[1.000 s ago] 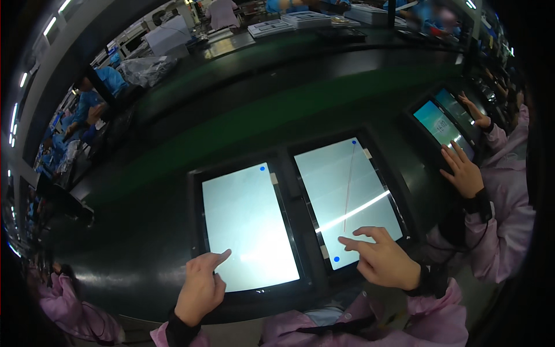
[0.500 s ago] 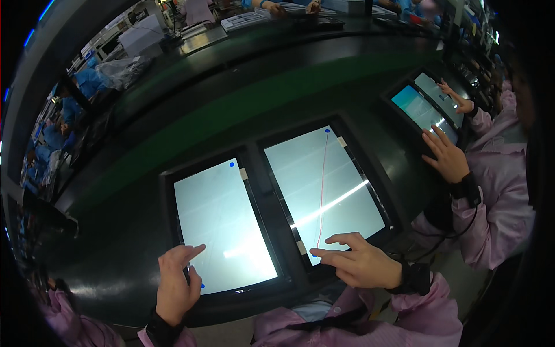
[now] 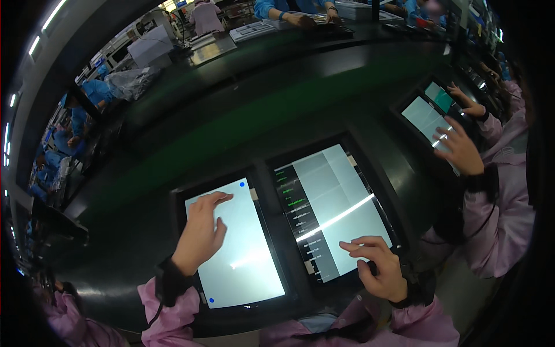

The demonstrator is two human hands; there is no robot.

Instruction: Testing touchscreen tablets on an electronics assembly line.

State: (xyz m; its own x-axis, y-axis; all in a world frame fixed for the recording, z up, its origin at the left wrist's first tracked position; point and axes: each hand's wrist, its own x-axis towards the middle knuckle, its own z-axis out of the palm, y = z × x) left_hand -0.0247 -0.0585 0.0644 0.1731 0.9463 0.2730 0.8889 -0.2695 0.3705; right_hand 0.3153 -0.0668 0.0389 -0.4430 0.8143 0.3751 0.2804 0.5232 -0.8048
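Note:
Two tablets in dark frames lie side by side in front of me. The left tablet (image 3: 254, 248) has a white screen with a blue dot near its top right corner and another at its bottom left. My left hand (image 3: 202, 234) hovers over the upper left of that screen, fingers stretched forward and thumb apart, holding nothing. The right tablet (image 3: 347, 191) shows a dark list down its left side and pale grey panels beside it. Over its lower part is my right hand (image 3: 378, 269), index finger extended, other fingers loosely bent, holding nothing. Whether either fingertip touches glass I cannot tell.
The dark worktable (image 3: 133, 231) has a green strip (image 3: 231, 115) running across it. At the right, a co-worker's hands (image 3: 462, 147) are over two more tablets (image 3: 425, 118). Clear plastic wrap (image 3: 133, 84) lies at the far left. Other people work beyond the table.
My left hand has moved up its screen. The right screen has switched from a white page with a pink line to a list with grey panels; my right hand has shifted right.

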